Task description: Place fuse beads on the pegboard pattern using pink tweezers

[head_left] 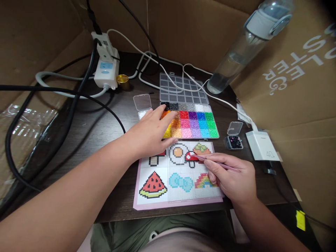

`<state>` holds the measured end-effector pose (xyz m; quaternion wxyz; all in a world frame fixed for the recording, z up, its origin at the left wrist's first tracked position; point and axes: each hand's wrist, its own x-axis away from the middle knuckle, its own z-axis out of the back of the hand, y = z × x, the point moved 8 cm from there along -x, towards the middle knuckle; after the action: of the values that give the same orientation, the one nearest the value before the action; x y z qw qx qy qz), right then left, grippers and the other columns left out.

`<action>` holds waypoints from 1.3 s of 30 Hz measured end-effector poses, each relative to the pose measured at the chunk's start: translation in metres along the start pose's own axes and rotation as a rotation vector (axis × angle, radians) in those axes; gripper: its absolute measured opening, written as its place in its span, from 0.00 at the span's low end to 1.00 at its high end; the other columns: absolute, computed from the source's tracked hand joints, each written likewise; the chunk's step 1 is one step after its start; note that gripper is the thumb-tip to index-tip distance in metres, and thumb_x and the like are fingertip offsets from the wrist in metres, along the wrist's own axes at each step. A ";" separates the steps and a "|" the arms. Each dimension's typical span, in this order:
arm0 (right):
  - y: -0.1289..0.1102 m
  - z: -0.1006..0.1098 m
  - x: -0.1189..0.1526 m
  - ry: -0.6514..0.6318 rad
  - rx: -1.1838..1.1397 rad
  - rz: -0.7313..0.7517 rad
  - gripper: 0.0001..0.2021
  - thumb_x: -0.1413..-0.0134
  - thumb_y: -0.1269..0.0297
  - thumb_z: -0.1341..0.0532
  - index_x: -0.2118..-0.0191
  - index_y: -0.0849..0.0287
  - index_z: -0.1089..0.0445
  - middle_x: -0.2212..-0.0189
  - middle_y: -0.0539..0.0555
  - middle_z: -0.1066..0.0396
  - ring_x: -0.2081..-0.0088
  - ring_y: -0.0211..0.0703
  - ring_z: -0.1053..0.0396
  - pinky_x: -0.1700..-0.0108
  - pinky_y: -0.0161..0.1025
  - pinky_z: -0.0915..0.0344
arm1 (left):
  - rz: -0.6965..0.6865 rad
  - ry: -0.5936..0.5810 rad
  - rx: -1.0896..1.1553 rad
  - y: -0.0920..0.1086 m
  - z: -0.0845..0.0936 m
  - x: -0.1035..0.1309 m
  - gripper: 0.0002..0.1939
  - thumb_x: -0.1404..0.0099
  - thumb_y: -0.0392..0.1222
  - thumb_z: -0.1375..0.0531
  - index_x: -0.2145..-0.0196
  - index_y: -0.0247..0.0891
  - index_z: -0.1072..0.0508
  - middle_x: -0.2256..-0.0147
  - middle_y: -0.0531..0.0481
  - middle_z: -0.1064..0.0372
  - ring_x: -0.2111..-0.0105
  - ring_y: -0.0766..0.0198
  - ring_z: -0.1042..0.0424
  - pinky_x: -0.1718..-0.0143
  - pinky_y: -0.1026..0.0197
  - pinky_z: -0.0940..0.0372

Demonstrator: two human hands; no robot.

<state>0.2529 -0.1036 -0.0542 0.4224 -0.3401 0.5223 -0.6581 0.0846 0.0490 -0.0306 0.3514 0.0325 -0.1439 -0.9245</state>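
Note:
My left hand [149, 133] lies flat over the left end of the bead box [195, 124], its fingertips on the orange and black compartments. My right hand [232, 178] grips pink tweezers [210, 161] whose tip touches the red mushroom design on the clear pegboard [183, 190]. The pegboard lies over a pattern sheet [153, 182] showing a watermelon, a fried egg, a blue bow and a rainbow. The box holds several colours of beads in compartments, and its clear lid [181, 89] is folded back.
A small open case of dark beads [233, 141] and a white charger [261, 145] sit to the right. A clear small case [142, 102], a power strip [105, 63] with cables and a gold cap [122, 80] lie behind. A water bottle [244, 45] leans on cardboard walls.

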 end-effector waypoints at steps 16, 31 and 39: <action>-0.002 -0.001 0.000 -0.003 0.025 0.021 0.05 0.45 0.65 0.31 0.65 0.57 0.17 0.78 0.54 0.22 0.85 0.33 0.36 0.84 0.32 0.36 | -0.005 0.002 0.007 0.000 -0.001 0.000 0.40 0.33 0.56 0.41 0.31 0.37 0.50 0.31 0.30 0.56 0.31 0.38 0.52 0.34 0.40 0.49; -0.003 -0.002 -0.001 -0.009 0.041 0.015 0.05 0.45 0.65 0.31 0.65 0.57 0.17 0.80 0.53 0.24 0.85 0.33 0.36 0.85 0.32 0.37 | -0.001 0.008 0.004 0.000 -0.001 0.000 0.40 0.33 0.57 0.41 0.31 0.38 0.50 0.31 0.31 0.55 0.32 0.38 0.51 0.35 0.39 0.48; -0.001 -0.001 -0.001 -0.002 0.005 0.006 0.04 0.46 0.65 0.31 0.65 0.56 0.17 0.80 0.53 0.23 0.85 0.33 0.36 0.85 0.31 0.37 | -0.006 0.006 0.010 0.000 0.000 0.000 0.40 0.33 0.56 0.41 0.31 0.37 0.49 0.31 0.30 0.55 0.32 0.37 0.51 0.34 0.39 0.50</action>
<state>0.2526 -0.1019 -0.0536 0.4258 -0.3382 0.5211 -0.6579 0.0845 0.0486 -0.0304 0.3490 0.0373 -0.1472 -0.9247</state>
